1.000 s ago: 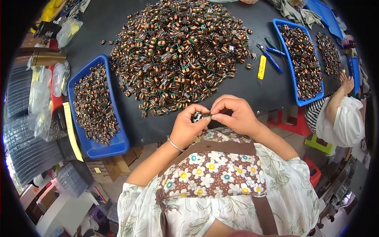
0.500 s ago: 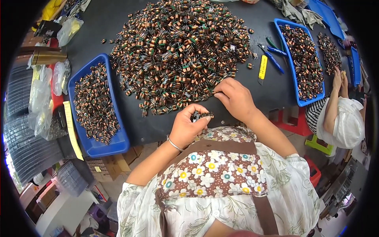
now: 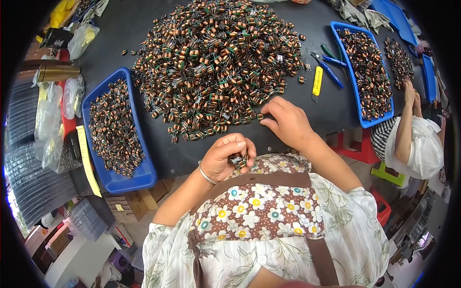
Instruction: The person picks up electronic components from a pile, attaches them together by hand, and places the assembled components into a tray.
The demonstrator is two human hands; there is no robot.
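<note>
A big heap of small copper coils, with green bits and metal leads, covers the middle of the dark table. My left hand is closed in front of the heap, near the apron, its fingers curled round a small bunch of copper coils. At the heap's near right edge is my right hand. Its thumb and forefinger close on a single copper coil; the other fingers are bent, and the palm is hidden.
Blue trays of coils stand at left and right. A yellow cutter knife and blue-handled pliers lie right of the heap. A yellow strip hangs by the left tray. Another person's hands touch a smaller coil pile.
My left hand has turned and closed further round its bunch of coils, drawing slightly toward me. My right hand has shifted slightly down at the heap's edge, and a coil shows at its fingertips.
</note>
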